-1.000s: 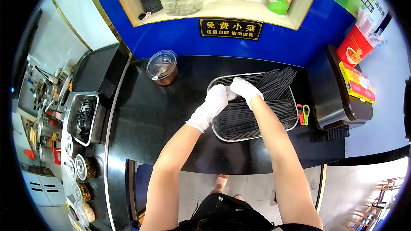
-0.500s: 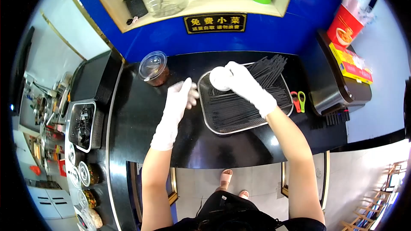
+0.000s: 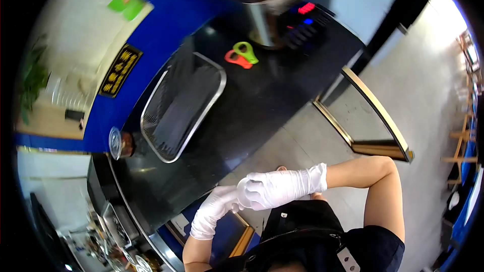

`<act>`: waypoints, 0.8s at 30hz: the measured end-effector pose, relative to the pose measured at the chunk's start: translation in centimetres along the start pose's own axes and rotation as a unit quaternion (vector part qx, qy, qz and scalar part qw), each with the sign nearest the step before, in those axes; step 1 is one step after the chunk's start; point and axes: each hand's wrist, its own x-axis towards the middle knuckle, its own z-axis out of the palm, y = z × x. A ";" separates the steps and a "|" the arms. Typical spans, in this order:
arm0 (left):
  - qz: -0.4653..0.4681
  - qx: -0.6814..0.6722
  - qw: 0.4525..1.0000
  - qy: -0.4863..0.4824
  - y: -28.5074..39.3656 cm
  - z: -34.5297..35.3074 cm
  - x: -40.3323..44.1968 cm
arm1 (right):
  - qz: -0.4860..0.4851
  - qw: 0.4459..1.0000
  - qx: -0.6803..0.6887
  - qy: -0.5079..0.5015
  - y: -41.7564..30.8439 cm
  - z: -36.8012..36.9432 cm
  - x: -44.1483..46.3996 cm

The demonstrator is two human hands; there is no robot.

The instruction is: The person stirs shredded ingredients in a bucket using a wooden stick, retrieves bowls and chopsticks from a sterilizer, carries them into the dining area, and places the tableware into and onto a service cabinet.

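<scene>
Both of my hands wear white gloves and meet in front of my body, beyond the counter's front edge. My right hand (image 3: pixel 276 189) is closed around a white round object (image 3: pixel 243 194), whose exact kind I cannot make out. From the other side, my left hand (image 3: pixel 216 208) meets it, fingers bent against its edge. On the black counter (image 3: pixel 247 100), farther off, lies a metal mesh basket (image 3: pixel 223 81) filled with long black sticks (image 3: pixel 184 108) that look like chopsticks. Neither hand touches the basket.
A lidded clear tub (image 3: pixel 121 143) stands left of the basket. Red and green scissors (image 3: pixel 243 55) lie near a dark dispenser box (image 3: pixel 267 20). A gold-framed swing gate (image 3: pixel 368 116) stands open at right. Chairs (image 3: pixel 464 141) line the far right.
My view has turned to the right. My right hand has carried the white object from above the basket back toward my body, and my left hand has come to it.
</scene>
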 end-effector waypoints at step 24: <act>0.233 0.017 0.876 0.422 -0.3 -3.0 42.4 | 0.814 0.527 -0.240 0.033 -17.4 -5.3 -48.3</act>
